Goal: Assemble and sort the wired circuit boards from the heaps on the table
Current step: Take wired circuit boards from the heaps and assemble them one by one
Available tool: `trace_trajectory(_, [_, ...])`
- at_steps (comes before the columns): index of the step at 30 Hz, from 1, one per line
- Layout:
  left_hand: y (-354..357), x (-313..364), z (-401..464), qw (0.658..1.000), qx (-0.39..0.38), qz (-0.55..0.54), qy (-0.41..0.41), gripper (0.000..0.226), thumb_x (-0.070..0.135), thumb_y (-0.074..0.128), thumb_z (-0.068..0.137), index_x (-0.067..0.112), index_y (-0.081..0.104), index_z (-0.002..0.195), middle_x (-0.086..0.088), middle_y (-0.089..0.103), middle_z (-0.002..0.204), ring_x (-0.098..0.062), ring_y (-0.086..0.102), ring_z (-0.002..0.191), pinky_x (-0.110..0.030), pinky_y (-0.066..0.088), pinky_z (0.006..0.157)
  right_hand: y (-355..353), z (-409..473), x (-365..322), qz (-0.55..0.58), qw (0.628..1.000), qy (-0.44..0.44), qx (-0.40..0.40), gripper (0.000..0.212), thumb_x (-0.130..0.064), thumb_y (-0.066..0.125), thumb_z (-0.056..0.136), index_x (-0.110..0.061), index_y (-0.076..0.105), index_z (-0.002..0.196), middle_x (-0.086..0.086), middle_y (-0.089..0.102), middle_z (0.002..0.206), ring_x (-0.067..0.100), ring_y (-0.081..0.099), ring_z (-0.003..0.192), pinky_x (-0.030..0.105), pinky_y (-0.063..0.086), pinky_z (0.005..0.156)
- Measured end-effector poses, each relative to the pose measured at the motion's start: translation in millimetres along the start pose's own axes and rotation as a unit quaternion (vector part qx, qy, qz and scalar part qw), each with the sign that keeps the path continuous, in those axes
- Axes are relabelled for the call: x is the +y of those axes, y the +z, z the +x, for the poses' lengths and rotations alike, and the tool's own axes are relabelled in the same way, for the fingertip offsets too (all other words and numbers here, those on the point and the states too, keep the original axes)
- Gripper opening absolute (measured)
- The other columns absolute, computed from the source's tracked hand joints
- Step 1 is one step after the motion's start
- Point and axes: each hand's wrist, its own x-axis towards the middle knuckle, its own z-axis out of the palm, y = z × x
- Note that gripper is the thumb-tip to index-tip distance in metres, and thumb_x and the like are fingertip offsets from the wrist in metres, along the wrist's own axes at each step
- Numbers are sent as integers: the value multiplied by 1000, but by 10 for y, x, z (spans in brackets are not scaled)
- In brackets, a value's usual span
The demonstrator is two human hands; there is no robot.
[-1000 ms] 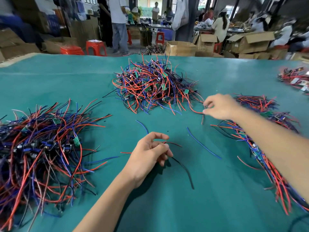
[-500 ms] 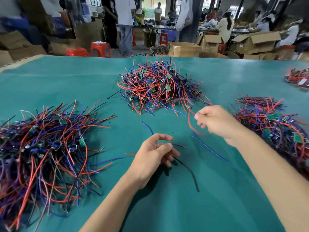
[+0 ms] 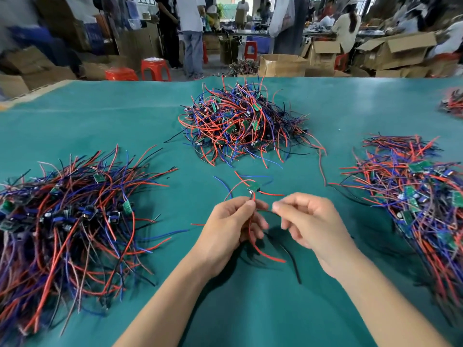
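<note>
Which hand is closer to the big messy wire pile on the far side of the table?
Left, slightly. The far heap lies beyond both hands. The left hand sits almost straight below it in the picture; the right hand is off toward the right-side heap.

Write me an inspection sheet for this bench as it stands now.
Surface: green table cover, bare in front of the hands.
Job's things: one small board with red wires raised between the hands; three big heaps, left heap, middle heap, right heap.
Clutter: a fourth small heap at the far right edge.
Grippers: left hand pinches the board's wires; right hand pinches a dark wire.
Cables: loose black wire and blue wire on the cover.
Surroundings: cardboard boxes, red stools, people standing.
</note>
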Motion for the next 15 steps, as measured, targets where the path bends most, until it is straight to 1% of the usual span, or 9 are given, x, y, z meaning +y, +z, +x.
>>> trace_trajectory(2, [12,-1,-24,998,-10,64,18,27,14,46,104,7,72,100,-6,61,66,-13,50,51,-19,40,50,47,11,59,-2,999,-19,43,16,-27,75,92,-16,75,80,0,66,63,8,51,49,13,35,41])
trace_trajectory(4, [33,1,-51,990,-23,132,36,25,17,51,102,16,76,98,-2,57,63,-12,45,51,-18,37,49,80,9,86,5,998,-26,54,24,-32,74,92,-11,74,81,-5,69,64,4,53,51,13,36,43])
trace_trajectory(6, [48,0,-75,980,-33,190,57,23,17,54,101,20,77,101,1,54,61,-12,43,52,-17,37,50,76,17,96,38,997,-22,58,23,-28,76,91,-8,74,80,-3,70,65,5,54,54,15,36,44])
trace_trajectory(8, [60,-11,-87,972,-37,222,66,24,15,56,100,23,78,106,4,52,59,-11,41,52,-16,37,51,45,33,92,57,997,-6,49,16,-21,77,88,-7,75,81,4,69,70,9,54,59,20,37,45])
trace_trajectory(10, [72,-18,-94,974,-27,216,60,24,12,57,99,21,77,108,3,56,60,-10,45,51,-17,38,51,3,41,77,81,996,4,30,9,-14,77,87,-6,77,82,8,71,75,10,55,61,20,39,48])
trace_trajectory(12, [81,0,-90,981,-22,190,44,21,12,56,100,13,76,104,-1,65,66,-12,53,54,-18,42,51,-21,41,57,123,992,10,4,3,-10,78,84,-8,77,82,9,73,81,10,55,61,19,38,48])
trace_trajectory(13, [82,11,-84,984,-29,173,36,23,16,53,102,8,74,101,-5,69,72,-14,57,57,-20,44,52,-19,32,44,143,990,12,-13,4,-12,78,81,-9,76,82,10,74,84,9,54,60,19,38,48])
trace_trajectory(15, [78,40,-78,991,-54,120,9,36,28,47,105,2,71,98,-12,72,81,-18,60,59,-22,47,52,-2,19,24,167,985,9,-43,13,-19,78,76,-9,76,85,10,73,86,9,49,55,18,35,45])
